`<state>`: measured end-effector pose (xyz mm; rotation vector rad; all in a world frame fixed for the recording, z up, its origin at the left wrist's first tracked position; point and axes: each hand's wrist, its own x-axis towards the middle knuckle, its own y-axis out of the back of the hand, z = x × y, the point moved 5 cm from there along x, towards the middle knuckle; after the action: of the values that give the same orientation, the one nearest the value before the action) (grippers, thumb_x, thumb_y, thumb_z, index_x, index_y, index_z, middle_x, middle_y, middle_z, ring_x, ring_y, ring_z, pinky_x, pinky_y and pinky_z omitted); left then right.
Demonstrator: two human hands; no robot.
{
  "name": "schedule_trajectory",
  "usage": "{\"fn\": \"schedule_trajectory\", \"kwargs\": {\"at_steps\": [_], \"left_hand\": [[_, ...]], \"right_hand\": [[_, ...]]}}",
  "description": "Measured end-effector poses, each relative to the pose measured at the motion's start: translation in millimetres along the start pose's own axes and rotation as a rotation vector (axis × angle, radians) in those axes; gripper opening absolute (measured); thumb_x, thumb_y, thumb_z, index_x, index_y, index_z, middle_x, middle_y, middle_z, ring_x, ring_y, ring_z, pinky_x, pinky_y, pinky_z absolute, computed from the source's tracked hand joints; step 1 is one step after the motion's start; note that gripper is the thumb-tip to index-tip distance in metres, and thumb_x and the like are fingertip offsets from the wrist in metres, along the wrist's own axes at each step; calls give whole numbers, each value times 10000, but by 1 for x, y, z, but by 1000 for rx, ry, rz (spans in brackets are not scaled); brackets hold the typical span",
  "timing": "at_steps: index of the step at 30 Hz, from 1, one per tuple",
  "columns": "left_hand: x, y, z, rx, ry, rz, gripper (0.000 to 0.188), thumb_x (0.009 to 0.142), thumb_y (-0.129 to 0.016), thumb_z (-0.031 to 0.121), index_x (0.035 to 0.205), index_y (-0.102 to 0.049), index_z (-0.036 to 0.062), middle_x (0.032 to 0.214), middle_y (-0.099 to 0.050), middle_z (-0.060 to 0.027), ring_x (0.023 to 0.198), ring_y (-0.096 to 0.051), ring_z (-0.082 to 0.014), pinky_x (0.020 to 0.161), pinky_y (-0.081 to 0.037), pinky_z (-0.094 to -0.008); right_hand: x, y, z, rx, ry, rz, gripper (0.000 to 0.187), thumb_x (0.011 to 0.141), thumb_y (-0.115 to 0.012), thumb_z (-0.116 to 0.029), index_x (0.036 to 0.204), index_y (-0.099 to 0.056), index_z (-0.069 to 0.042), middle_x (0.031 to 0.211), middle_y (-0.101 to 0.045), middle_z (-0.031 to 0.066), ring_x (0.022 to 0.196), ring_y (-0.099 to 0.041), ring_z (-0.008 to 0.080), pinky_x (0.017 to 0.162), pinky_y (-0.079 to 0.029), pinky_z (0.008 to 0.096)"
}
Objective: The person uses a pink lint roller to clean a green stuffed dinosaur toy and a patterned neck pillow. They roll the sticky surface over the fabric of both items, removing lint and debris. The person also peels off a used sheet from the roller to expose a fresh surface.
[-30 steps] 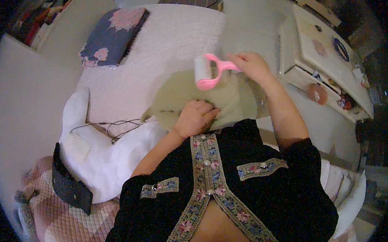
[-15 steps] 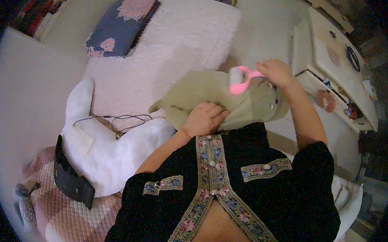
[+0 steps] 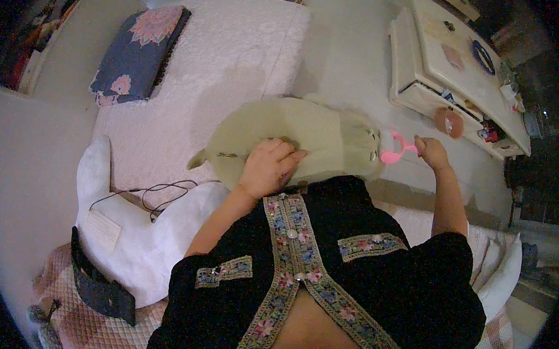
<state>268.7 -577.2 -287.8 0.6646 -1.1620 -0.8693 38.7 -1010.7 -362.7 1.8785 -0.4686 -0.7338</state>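
Note:
A plump pale-green plush toy (image 3: pixel 315 131) lies across my lap, its face at the right end and a small tail at the left. My left hand (image 3: pixel 270 167) presses on its middle, the fingers bent into the soft cloth. In my right hand (image 3: pixel 431 151) is the handle of a pink lint roller (image 3: pixel 394 155). The roller's pale head is up against the toy's face end, though whether it touches is hard to tell.
At my left lie a white cushion (image 3: pixel 152 230) with a black cord and a black strap (image 3: pixel 94 278). Ahead is a pale fluffy rug (image 3: pixel 236 48) bearing a folded dark-blue cloth (image 3: pixel 139 54). A white cabinet (image 3: pixel 430 62) with an open drawer stands at the far right.
My right hand has swung right and toward me, taking the lint roller from the toy's upper body to its face end. My left hand's fingers are more bent. The whole view has shifted.

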Motion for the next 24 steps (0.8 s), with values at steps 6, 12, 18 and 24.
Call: {"fn": "schedule_trajectory", "kwargs": {"at_steps": [6,12,18,24], "left_hand": [[10,40,-18,-163,141,101,384,725,-701,27,1098,-723,116,945,-620,-81,866,-602,-285,762,-492,-399],[20,129,-41,-233,105,212,373,686,-680,-45,1033,-748,74,976,-626,-98,880,-597,-269,767,-468,-359],[11,158,-53,-502,128,242,222,743,-675,17,951,-753,31,969,-627,-99,885,-590,-241,773,-458,-331],[-28,148,-104,-558,366,70,255,777,-702,40,1030,-728,54,1095,-637,-116,1025,-600,-272,887,-485,-349]], "right_hand": [[-16,5,52,12,-95,-20,614,927,-516,-587,676,-648,-43,647,-634,105,599,-588,258,623,-463,407],[-30,19,38,811,-332,125,549,949,-524,-601,731,-608,-104,578,-516,23,477,-476,138,481,-361,302],[-26,19,-12,1454,-58,103,458,989,-506,-588,869,-569,-150,597,-484,-38,457,-391,71,436,-248,244],[-22,23,-59,1505,30,55,418,1006,-516,-547,894,-572,-148,647,-510,-47,500,-408,73,460,-277,241]]}}
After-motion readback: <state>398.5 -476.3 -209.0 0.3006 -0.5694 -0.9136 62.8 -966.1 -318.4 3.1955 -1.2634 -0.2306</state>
